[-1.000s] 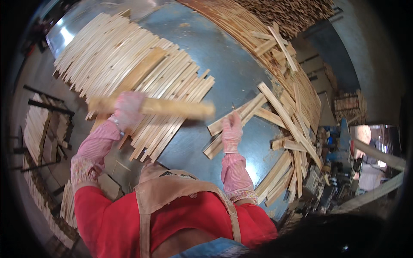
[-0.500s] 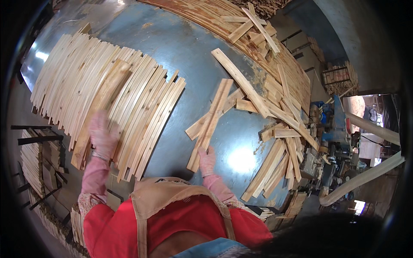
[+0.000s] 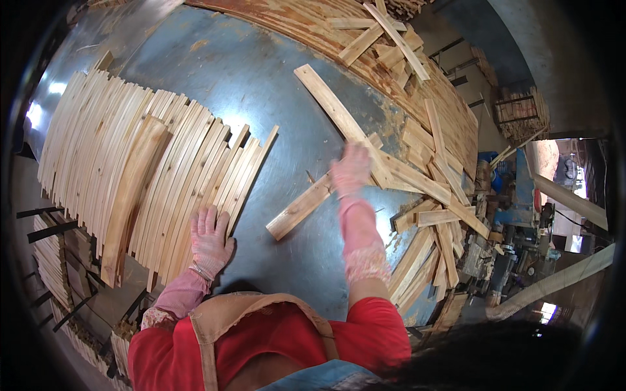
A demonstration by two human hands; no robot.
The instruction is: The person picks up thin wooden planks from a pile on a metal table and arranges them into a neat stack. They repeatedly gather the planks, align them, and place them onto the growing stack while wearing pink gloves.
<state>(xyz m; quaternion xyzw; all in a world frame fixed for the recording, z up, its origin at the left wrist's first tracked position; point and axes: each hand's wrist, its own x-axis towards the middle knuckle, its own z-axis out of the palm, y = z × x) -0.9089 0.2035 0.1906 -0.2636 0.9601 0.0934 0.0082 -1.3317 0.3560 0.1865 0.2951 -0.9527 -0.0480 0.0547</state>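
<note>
My left hand [image 3: 212,242], in a pale pink glove, lies flat with fingers spread on the near ends of a long row of narrow wooden strips [image 3: 186,176]. A wider, rough-edged board [image 3: 134,189] rests across the top of that row. Further right, my right hand [image 3: 352,171], also gloved and slightly blurred, reaches over a loose wooden slat [image 3: 300,207], its fingers stretched out. The hand hides the slat's middle, and I cannot tell whether it touches it. Just beyond the fingers, a longer slat [image 3: 336,111] slants across the metal tabletop [image 3: 261,85].
A jumbled heap of slats [image 3: 433,195] covers the table's right side. Behind it lies a broad wooden sheet [image 3: 293,26] with more offcuts. Machinery [image 3: 502,241] with a pale hose [image 3: 561,280] stands at right. Racks of strips [image 3: 55,254] are below the table's left edge.
The slat my right hand held has left its place across the other one. My right hand has moved up and right; my left has shifted right, off the rough-edged board.
</note>
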